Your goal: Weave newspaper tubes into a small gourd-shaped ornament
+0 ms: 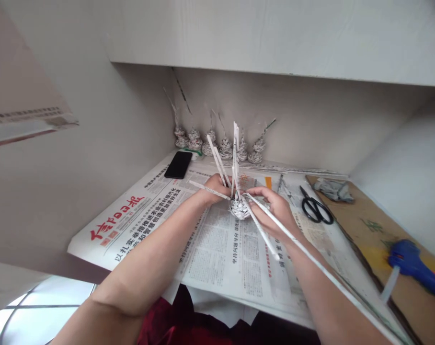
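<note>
A small round piece woven from rolled newspaper [240,210] is held over the newspaper sheets, with several paper sticks standing up and out from it. My left hand [217,188] is closed at its left side, fingers partly hidden behind the upright sticks. On the right, my right hand [273,208] pinches a long rolled paper strip [303,251] at the rim of the weave. That strip runs back over my right forearm toward the lower right. Another paper stick [264,236] slants down in front of my right palm.
Several finished gourd-shaped paper weaves [225,147] line the back wall. A black phone [178,165] lies at left on the newspaper [149,225]. Black scissors [316,208], crumpled plastic [334,189] and a blue glue gun [411,261] are at right. Long paper sticks [292,169] lie behind.
</note>
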Demonstrator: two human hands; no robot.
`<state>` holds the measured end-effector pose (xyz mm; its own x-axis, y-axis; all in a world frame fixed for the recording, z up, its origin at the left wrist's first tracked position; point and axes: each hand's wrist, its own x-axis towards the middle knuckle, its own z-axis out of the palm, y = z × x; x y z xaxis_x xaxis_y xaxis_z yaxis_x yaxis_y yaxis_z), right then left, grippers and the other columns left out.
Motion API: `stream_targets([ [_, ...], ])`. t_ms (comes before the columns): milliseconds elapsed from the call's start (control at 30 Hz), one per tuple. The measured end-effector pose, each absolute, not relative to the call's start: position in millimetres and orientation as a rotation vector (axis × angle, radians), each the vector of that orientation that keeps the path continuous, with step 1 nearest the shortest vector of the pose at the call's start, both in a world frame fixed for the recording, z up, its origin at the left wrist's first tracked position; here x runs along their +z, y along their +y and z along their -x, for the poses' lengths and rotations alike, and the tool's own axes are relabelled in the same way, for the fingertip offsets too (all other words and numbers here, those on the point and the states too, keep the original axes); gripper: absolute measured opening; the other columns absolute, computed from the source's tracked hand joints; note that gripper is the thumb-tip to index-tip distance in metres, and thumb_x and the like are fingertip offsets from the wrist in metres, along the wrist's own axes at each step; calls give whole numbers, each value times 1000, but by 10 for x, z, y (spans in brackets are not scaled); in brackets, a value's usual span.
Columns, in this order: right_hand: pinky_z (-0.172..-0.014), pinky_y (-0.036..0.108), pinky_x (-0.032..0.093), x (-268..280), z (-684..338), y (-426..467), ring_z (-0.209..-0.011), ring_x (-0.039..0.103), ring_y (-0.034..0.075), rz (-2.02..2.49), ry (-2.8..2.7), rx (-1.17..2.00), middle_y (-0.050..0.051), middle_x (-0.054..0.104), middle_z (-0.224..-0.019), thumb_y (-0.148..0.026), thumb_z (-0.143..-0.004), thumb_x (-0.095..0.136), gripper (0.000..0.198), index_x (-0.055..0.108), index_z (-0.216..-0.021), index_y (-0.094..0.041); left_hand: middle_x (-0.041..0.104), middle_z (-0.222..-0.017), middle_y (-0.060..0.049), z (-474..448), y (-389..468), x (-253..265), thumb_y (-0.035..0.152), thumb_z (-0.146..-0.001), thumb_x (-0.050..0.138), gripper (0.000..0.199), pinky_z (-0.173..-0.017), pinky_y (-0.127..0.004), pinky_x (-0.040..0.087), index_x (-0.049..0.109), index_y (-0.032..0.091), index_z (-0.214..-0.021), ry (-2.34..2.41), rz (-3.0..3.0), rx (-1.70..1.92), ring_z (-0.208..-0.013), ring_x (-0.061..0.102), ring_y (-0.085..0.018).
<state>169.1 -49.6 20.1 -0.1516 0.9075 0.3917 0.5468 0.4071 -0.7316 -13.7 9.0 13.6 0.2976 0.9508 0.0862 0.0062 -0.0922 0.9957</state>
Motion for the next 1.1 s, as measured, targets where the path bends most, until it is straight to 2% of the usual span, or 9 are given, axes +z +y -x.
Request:
stream_targets([
  [167,-72,29,47,235,-1685,-537,-79,65,19,1265,-1735,483,4,73,-85,-36,-84,59,19,72,-85,-22,64,-55,0,141,117,95,19,-49,82,20,-53,-21,44,69,10,-62,984,-1477,1030,-52,55,-10],
  [267,-64,27,45,215,-1687,-537,-67,63,17,1300,-1733,551,2,71,-74,-39,-86,56,22,70,-86,-22,62,-53,0,164,122,99,21,-49,83,23,-51,-21,42,67,9,-60,954,-1412,1046,-51,53,-9],
  [367,-61,25,43,184,-1692,-529,-63,62,16,1271,-1783,599,0,67,-66,-41,-88,54,24,69,-83,-23,61,-53,0,183,121,120,21,-46,84,25,-51,-21,40,66,9,-59,965,-1350,1061,-49,51,-9],
  [633,-54,27,35,117,-1740,-489,-57,53,17,1563,-1907,277,0,62,-61,-50,-88,48,33,63,-73,-25,60,-54,1,183,158,81,24,-50,83,24,-55,-22,42,65,11,-60,984,-1415,1120,-52,52,-9],
  [700,-56,28,37,116,-1736,-482,-62,57,19,1588,-1885,349,2,64,-64,-53,-90,44,38,64,-73,-25,61,-55,1,184,179,48,25,-52,82,24,-55,-22,42,65,11,-62,989,-1435,1136,-53,53,-10],
  [833,-76,32,46,90,-1680,-449,-90,65,23,1364,-1729,646,4,72,-91,-55,-88,49,35,70,-92,-27,62,-59,1,173,186,30,30,-57,80,25,-55,-21,43,66,11,-66,973,-1464,1174,-56,54,-10],
  [867,-78,32,47,73,-1662,-432,-92,65,23,1309,-1660,685,4,72,-92,-55,-86,53,35,70,-92,-26,62,-59,1,166,176,40,30,-57,80,25,-55,-21,43,66,11,-66,974,-1480,1169,-56,54,-10],
  [1000,-69,31,50,-5,-1615,-352,-80,67,22,1206,-1398,839,6,73,-87,-54,-76,65,35,70,-89,-21,61,-58,1,113,109,99,31,-56,81,27,-55,-21,43,64,12,-64,1024,-1561,1127,-56,55,-11],
  [1100,-62,30,49,-33,-1609,-321,-70,65,20,1214,-1278,889,5,70,-75,-50,-72,69,32,69,-81,-19,63,-61,-1,68,70,112,31,-59,78,24,-59,-22,45,66,12,-66,1015,-1643,1087,-60,57,-12],
])
